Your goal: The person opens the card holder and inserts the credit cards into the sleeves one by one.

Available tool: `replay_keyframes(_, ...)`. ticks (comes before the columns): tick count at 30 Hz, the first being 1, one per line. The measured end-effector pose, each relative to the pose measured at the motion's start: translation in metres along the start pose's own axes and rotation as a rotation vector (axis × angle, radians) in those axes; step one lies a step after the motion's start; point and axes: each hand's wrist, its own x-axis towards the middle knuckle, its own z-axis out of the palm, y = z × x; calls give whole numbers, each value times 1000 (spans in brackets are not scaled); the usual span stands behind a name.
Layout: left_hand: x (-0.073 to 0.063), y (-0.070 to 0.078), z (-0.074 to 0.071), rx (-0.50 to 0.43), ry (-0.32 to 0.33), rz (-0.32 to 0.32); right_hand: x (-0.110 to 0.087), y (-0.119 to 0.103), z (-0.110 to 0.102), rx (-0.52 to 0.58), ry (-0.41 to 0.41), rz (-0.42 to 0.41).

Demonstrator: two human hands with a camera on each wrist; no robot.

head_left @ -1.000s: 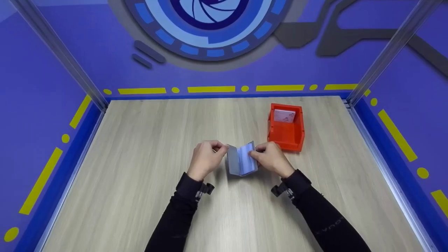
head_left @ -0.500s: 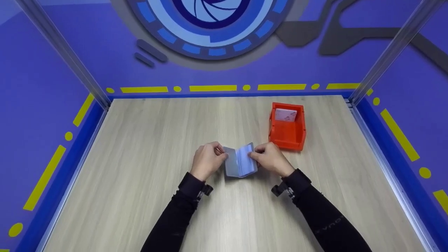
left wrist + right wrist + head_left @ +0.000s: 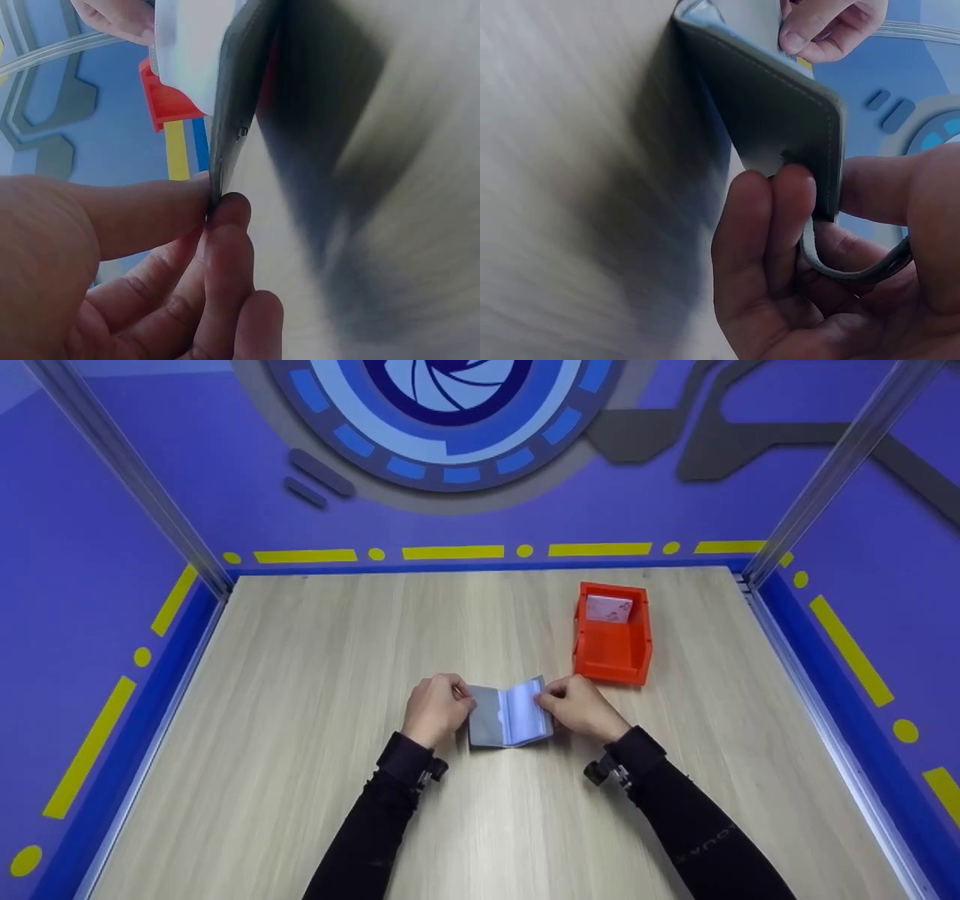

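A grey card holder (image 3: 486, 718) lies spread open between both hands, low over the table, with pale translucent sleeves (image 3: 523, 712) on its right half. My left hand (image 3: 438, 708) pinches the left cover's edge between thumb and fingers; a small metal snap (image 3: 241, 133) shows on that cover in the left wrist view. The right cover's edge is pinched by my right hand (image 3: 585, 708). Stitching runs along the cover (image 3: 780, 112) in the right wrist view, and a short strap (image 3: 847, 271) loops down among the right fingers.
Behind the right hand stands a red open-front bin (image 3: 613, 649) with a pink patterned card (image 3: 609, 609) against its back wall. The wooden table (image 3: 330, 660) is bounded by blue-purple walls (image 3: 187, 502) at the back and sides.
The left cover has swung out leftward and down, so the card holder is spread wider and flatter. Both hands have come slightly lower and nearer, the left hand also a little leftward.
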Motion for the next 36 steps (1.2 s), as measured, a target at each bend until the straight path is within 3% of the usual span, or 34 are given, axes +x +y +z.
replay_keyframes(14,3,-13,11,111,24,34,2,14,2,-92,30,24)
replay_keyframes(20,1,-11,14,177,21,37,1,14,3,-202,113,48)
replay_keyframes(26,1,-11,15,178,13,31,-2,5,5,-298,216,79)
replay_keyframes(30,1,-12,15,162,9,32,-4,-1,5,-328,252,57)
replay_keyframes(36,3,-13,14,146,1,41,-1,-9,0,-348,304,-48)
